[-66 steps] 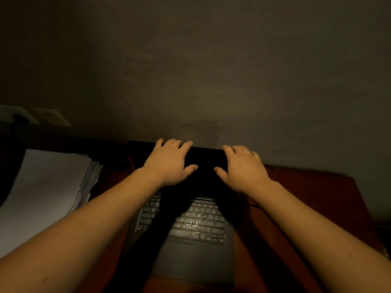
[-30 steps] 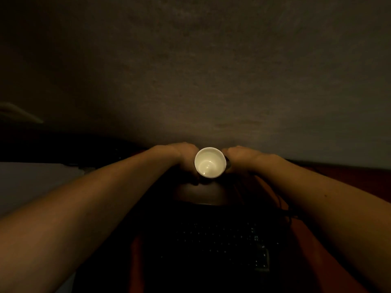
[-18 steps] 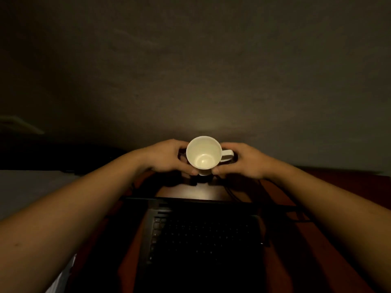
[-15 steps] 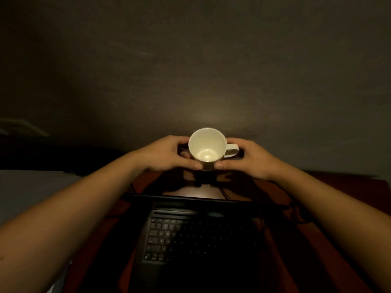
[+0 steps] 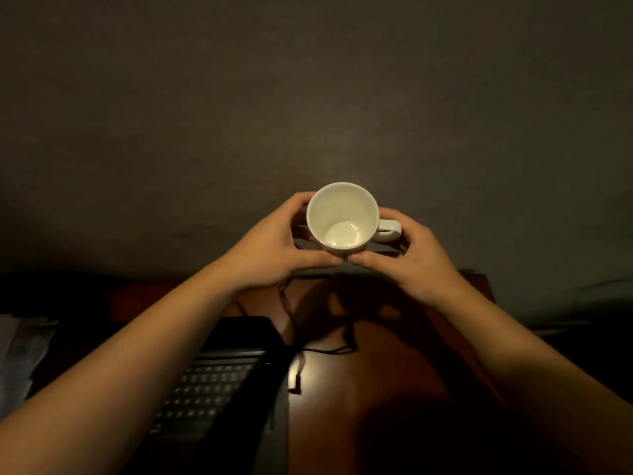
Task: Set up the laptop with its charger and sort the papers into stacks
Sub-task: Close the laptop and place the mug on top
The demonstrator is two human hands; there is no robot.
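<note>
An empty white mug (image 5: 342, 217) is held in the air above the back of the desk, its handle pointing right. My left hand (image 5: 270, 245) grips its left side and my right hand (image 5: 407, 255) grips its right side near the handle, thumbs meeting under the rim. Below, the open dark laptop (image 5: 219, 389) lies on the red-brown desk (image 5: 376, 389), its keyboard partly hidden by my left forearm. A thin black charger cable (image 5: 325, 349) runs across the desk to the laptop's right, its plug end (image 5: 296, 385) lying loose beside the laptop's edge.
A pile of white papers (image 5: 20, 358) lies at the far left edge, mostly in shadow. A plain grey wall (image 5: 308, 97) fills the upper view. The scene is dim, lit from my head.
Both hands left the laptop lid, took hold of the mug and lifted it higher. The view has shifted, so the laptop now sits lower left.
</note>
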